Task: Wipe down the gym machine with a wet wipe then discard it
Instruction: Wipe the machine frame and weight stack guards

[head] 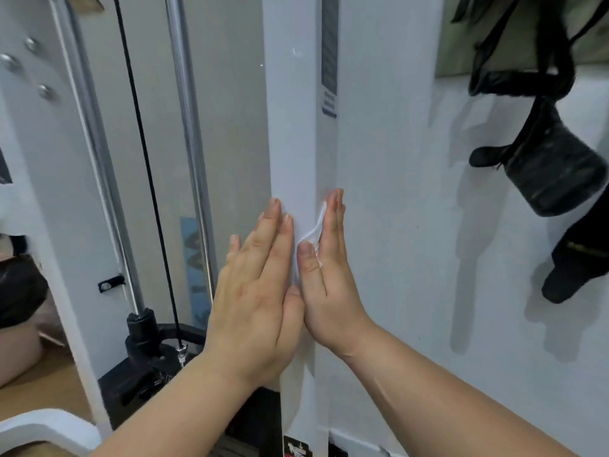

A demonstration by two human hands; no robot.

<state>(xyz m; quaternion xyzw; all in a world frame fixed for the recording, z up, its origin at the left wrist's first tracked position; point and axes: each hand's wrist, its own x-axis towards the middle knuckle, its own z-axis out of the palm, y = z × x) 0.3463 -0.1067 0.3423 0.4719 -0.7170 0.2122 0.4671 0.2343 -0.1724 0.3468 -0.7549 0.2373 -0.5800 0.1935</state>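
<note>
The gym machine's white upright post (291, 127) rises through the middle of the view. My left hand (257, 291) lies flat against the post's left face, fingers straight and pointing up. My right hand (324, 278) presses a white wet wipe (314, 227) against the post's right edge with straight fingers and the thumb laid over it. Only a crumpled strip of the wipe shows between the palm and the post. The two hands touch at the thumbs.
A black cable (145, 166) and a chrome guide rod (188, 127) run down to the black weight stack (148, 354) at the left. Black straps and attachments (553, 153) hang on the white wall (412, 225) at the right. A curved white frame part (49, 430) sits at lower left.
</note>
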